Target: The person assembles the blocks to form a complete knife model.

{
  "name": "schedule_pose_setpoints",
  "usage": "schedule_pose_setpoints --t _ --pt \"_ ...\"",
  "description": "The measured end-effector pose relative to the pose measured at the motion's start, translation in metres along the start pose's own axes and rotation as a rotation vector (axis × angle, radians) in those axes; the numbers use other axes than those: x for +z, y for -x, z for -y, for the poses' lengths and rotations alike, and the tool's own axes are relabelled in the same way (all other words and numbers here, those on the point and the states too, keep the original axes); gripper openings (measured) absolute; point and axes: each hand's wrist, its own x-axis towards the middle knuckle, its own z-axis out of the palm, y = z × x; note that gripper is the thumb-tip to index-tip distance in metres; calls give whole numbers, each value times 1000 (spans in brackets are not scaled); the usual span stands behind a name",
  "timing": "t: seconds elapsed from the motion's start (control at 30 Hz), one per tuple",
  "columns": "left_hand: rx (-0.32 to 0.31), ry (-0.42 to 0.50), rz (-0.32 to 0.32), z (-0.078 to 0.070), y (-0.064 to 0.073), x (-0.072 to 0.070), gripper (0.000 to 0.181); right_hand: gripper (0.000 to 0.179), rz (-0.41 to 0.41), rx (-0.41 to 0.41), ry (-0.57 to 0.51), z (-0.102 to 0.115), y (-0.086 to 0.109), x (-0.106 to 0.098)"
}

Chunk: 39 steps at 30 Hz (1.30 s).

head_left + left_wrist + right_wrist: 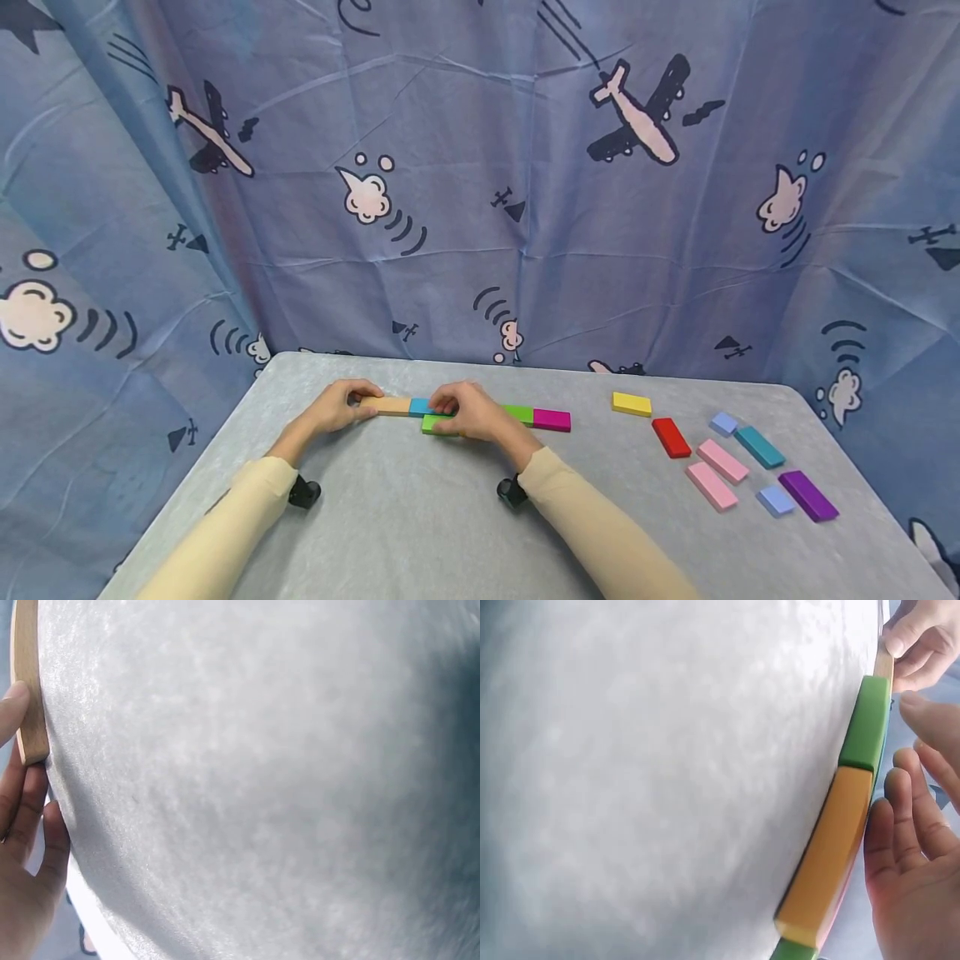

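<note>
In the head view my left hand (341, 407) is at the left end of a row of coloured blocks, gripping a tan block (390, 406); the left wrist view shows the thumb on the side of this wooden block (28, 682). A blue block (419, 407) adjoins it. My right hand (474, 412) is over the row, its thumb near a green block (433, 423) lying in front of the blue one. In the right wrist view its bent fingers stay apart from the green block (866, 724). An orange block (825, 855) follows, hidden by the hand from the head camera.
Another green block (519, 415) and a magenta block (552, 420) continue the row rightward. On the table's right lie a yellow block (632, 404), a red block (671, 437), a teal block (760, 447), a purple block (808, 496), and several pink and light-blue ones. A patterned curtain (450, 275) hangs behind.
</note>
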Motion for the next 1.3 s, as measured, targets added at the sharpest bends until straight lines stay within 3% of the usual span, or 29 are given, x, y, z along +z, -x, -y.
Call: schedule_pose_setpoints --t 0.63,1.3 --pt "15 9 3 1 2 0 20 27 -38 8 14 13 -19 23" --pt "10 12 1 0 0 -1 21 23 -18 46 -10 10 -21 23"
